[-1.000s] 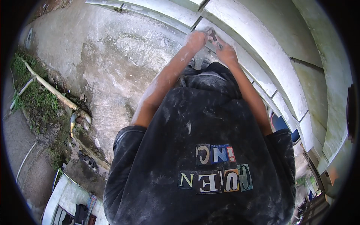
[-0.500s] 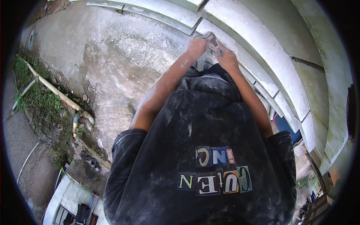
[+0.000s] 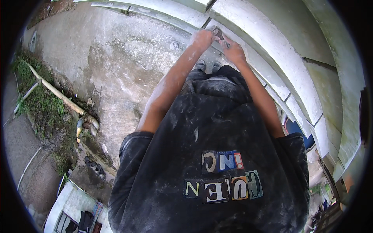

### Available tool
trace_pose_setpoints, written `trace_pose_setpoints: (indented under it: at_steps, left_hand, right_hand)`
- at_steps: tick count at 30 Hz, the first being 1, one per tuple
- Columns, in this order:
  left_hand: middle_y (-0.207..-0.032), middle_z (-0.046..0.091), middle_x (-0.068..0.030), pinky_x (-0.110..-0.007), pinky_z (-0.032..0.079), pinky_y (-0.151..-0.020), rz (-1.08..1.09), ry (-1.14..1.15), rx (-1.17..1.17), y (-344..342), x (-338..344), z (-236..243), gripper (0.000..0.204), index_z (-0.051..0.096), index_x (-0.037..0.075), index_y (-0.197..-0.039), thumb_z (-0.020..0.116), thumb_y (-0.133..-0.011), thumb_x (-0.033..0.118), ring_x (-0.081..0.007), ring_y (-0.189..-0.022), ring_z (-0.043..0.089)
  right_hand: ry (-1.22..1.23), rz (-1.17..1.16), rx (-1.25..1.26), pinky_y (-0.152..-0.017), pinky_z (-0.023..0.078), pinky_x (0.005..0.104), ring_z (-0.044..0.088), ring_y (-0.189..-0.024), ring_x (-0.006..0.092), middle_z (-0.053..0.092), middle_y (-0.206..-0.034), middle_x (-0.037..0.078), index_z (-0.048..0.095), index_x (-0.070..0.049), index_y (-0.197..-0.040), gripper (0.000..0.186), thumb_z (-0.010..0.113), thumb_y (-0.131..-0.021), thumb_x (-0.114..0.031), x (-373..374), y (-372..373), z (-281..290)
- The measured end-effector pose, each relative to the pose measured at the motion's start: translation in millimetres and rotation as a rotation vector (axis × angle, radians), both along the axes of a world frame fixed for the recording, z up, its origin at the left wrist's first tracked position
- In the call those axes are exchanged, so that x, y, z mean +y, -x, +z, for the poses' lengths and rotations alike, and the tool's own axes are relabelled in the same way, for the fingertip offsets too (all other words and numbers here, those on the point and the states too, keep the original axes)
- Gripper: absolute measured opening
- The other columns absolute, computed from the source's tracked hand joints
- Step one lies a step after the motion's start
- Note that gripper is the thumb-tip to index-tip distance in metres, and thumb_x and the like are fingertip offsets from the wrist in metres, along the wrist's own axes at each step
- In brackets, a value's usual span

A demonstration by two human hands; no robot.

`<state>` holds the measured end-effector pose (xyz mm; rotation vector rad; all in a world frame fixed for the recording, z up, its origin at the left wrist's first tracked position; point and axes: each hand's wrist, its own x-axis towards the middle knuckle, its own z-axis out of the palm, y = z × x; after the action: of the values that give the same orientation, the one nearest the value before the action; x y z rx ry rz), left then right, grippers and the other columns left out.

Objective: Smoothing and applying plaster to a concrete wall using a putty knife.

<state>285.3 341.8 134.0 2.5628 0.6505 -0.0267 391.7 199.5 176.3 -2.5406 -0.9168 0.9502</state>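
Powdered with white dust, my left hand (image 3: 203, 39) is closed at the edge of a pale stepped ledge (image 3: 248, 44). Close by on its right, my right hand (image 3: 234, 51) is closed too, thumb and fingers pinched together. Between them is a small, thin brownish-grey piece (image 3: 219, 34), gripped from both sides; it looks like a folded scrap, and its kind is too small to tell. Whether it touches the ledge, I cannot tell. Below the hands are my dusty shoes (image 3: 216, 66), partly hidden by my dark clothing.
Stained concrete floor (image 3: 128, 58) spreads to the left. Beyond it run a pale pipe (image 3: 58, 93) and low green plants (image 3: 37, 95). Long pale slabs (image 3: 272, 23) curve along the top and right. A blue container (image 3: 295, 130) stands beside my right elbow.
Both hands have shifted slightly up and left along with the brownish-grey piece, still held between them. More of my shoes shows below the hands.
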Motion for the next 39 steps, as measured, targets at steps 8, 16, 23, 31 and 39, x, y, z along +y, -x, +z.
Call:
trace_pose_setpoints:
  at_steps: [8,16,23,31,39]
  left_hand:
    - [-0.099,0.073,-0.0149,-0.05,0.056,-0.077,-0.011,-0.023,-0.132,3,-5,-36,0.041,0.066,0.013,-0.121,0.063,-0.093,0.043,-0.0374,-0.09,0.07]
    - [-0.096,0.072,-0.0187,-0.05,0.056,-0.076,-0.077,-0.018,-0.25,3,-11,-37,0.041,0.066,0.011,-0.117,0.067,-0.091,0.042,-0.0393,-0.089,0.07]
    - [-0.107,0.071,-0.0182,-0.049,0.056,-0.083,0.056,0.099,-0.017,-11,-2,-27,0.05,0.064,0.011,-0.126,0.064,-0.091,0.047,-0.0376,-0.096,0.07]
    - [-0.138,0.06,-0.0066,-0.046,0.057,-0.083,-0.112,-0.005,0.008,-28,-20,-7,0.041,0.065,0.02,-0.131,0.06,-0.095,0.039,-0.0338,-0.096,0.07]
    - [-0.142,0.057,-0.0102,-0.045,0.056,-0.087,-0.107,-0.033,-0.139,-4,-46,-35,0.051,0.064,0.015,-0.132,0.057,-0.095,0.049,-0.0342,-0.103,0.069]
  right_hand:
    - [-0.008,-0.009,-0.021,-0.108,0.044,0.0461,0.055,-0.126,0.0445,0.06,-0.132,0.028,0.051,-0.035,-0.145,0.055,0.057,-0.095,-0.056,-7,0,-7]
    - [-0.009,-0.009,0.007,-0.108,0.043,0.0457,0.054,-0.127,0.0454,0.058,-0.133,0.029,0.05,-0.036,-0.146,0.055,0.055,-0.095,-0.057,-15,0,-6]
    - [0.019,-0.002,-0.013,-0.108,0.044,0.0469,0.054,-0.128,0.0431,0.058,-0.136,0.025,0.049,-0.037,-0.147,0.053,0.054,-0.096,-0.053,-6,-5,-1]
    - [0.015,-0.066,-0.038,-0.108,0.043,0.0469,0.054,-0.127,0.0453,0.059,-0.13,0.03,0.046,-0.031,-0.149,0.058,0.054,-0.097,-0.055,-26,-10,-4]
    - [0.036,-0.042,-0.079,-0.108,0.044,0.0478,0.056,-0.123,0.0452,0.06,-0.13,0.028,0.047,-0.032,-0.149,0.059,0.054,-0.095,-0.055,-42,3,-4]
